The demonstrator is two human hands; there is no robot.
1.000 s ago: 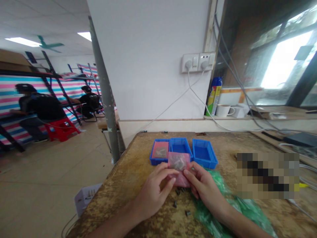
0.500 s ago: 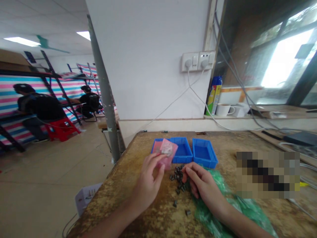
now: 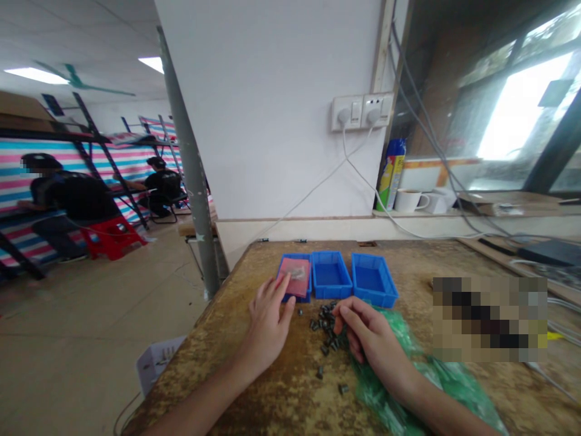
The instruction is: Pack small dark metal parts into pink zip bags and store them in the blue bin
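A pink bag [image 3: 296,277] with small pieces showing through it lies on the left blue tray [image 3: 305,298]. My left hand [image 3: 271,312] is at the tray's near edge, fingers apart, fingertips at the bag. Beside the small dark metal parts [image 3: 325,327] heaped on the table, my right hand [image 3: 363,327] has its fingers curled together; whatever they hold, if anything, is hidden. Under and beside that hand spreads green plastic film [image 3: 454,387]. The middle blue tray [image 3: 331,295] and the right blue tray [image 3: 384,300] stand alongside, with nothing visible inside.
The worn wooden table [image 3: 254,272] ends at the left. A blurred-out dark object [image 3: 485,318] lies on the right. A white cup [image 3: 408,200] and a spray can [image 3: 393,175] stand on the ledge. Two people sit in the left background.
The pink bag has moved down and left and now lies flat on the left tray. My left hand has let go of it and shifted slightly left. My right hand has barely moved.
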